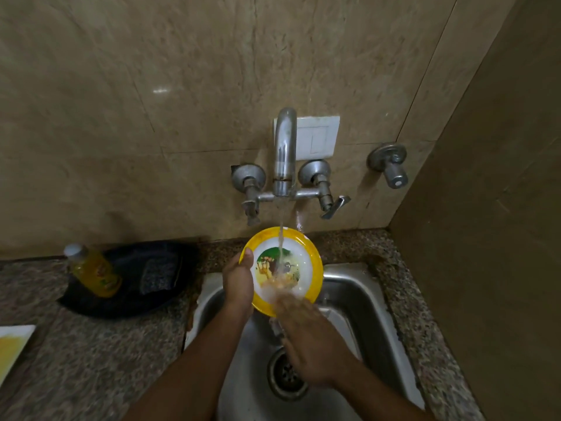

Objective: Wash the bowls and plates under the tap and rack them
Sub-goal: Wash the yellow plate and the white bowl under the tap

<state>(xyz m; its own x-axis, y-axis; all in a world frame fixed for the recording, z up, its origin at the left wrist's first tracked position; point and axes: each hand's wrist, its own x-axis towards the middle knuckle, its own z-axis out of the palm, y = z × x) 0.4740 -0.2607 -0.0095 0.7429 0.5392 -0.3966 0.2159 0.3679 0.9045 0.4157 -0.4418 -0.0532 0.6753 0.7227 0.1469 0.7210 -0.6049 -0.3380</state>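
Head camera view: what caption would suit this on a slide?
Left hand holds a yellow-rimmed plate under the running tap while right hand rubs it.

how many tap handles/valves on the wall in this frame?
3. One lever valve left of the spout, one lever valve right of it, and a separate knob valve further right on the wall. None looks hidden.

Your left hand (238, 282) grips the yellow-rimmed plate (315, 262) by its left edge, tilted over the sink (358, 287), under the tap (284, 153) stream. Your right hand (306, 338) lies with blurred fingers on the plate's lower face. Left of the sink stands a yellow bottle (94, 271) on a dark tray (158, 268).
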